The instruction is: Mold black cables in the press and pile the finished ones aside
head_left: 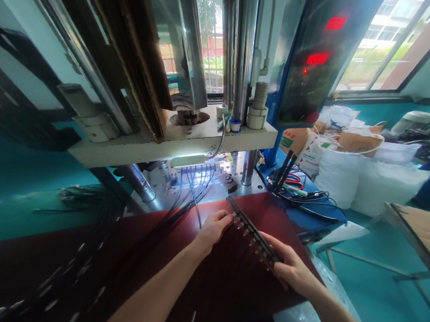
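Note:
My right hand (pixel 290 266) is wrapped round the near end of a long dark bar (pixel 251 227), held at a slant above the red-brown tabletop. A row of small shiny metal pieces (pixel 245 231) sticks out along the bar's left side. At the bar's far part, the thumb and fingers of my left hand (pixel 212 229) are pinched together, close to the first metal pieces. Whatever lies between those fingertips is too small and covered to make out. Beyond my hands, several thin dark cables (pixel 193 194) run from the machine's lit bed onto the tabletop (pixel 228 281).
A press with steel columns and a pale plate (pixel 186 151) stands ahead, a light tube (pixel 189 160) under it. The control box (pixel 308 64) shows red digits. On the right, a blue stand (pixel 318 221) bears cables and red-handled scissors (pixel 294 180); white sacks (pixel 336 175) stand behind.

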Available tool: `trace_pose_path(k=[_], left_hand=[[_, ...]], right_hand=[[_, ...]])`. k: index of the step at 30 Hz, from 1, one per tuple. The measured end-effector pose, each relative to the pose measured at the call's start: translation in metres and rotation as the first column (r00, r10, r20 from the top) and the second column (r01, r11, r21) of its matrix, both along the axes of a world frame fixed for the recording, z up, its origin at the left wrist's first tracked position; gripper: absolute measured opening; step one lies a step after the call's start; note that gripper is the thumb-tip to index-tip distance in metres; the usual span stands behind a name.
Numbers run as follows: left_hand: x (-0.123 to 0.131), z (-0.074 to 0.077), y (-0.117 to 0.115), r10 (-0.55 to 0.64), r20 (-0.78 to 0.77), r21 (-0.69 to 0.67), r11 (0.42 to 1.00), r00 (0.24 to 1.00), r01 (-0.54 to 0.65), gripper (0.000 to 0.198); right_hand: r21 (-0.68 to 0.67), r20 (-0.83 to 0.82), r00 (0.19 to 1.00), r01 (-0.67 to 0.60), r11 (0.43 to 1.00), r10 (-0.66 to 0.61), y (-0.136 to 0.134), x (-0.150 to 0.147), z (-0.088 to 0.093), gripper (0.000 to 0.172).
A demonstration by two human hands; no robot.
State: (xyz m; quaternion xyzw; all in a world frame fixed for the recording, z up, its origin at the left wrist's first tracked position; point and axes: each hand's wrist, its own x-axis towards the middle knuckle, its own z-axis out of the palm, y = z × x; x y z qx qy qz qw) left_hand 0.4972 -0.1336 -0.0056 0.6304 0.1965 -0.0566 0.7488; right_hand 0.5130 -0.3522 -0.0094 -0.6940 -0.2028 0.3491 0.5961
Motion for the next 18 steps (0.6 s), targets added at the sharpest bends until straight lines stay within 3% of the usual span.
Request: trace_pose_path(k=[12, 18], left_hand=[[0.006, 0.011, -0.001, 0.057, -0.023, 0.05, 0.997, 0.998, -0.055, 0.024], [0.011, 0.008, 0.0, 0.01, -0.018, 0.129, 0.992, 1.0, -0.008, 0.022]], right_hand=[[-0.018, 0.03, 0.999, -0.02, 1.0, 0.021, 0.0, 0.002, -0.003, 0.071], [-0.118, 0.261, 0.961, -0.06, 0.991, 0.09, 0.004, 0.001, 0.003, 0.071]])
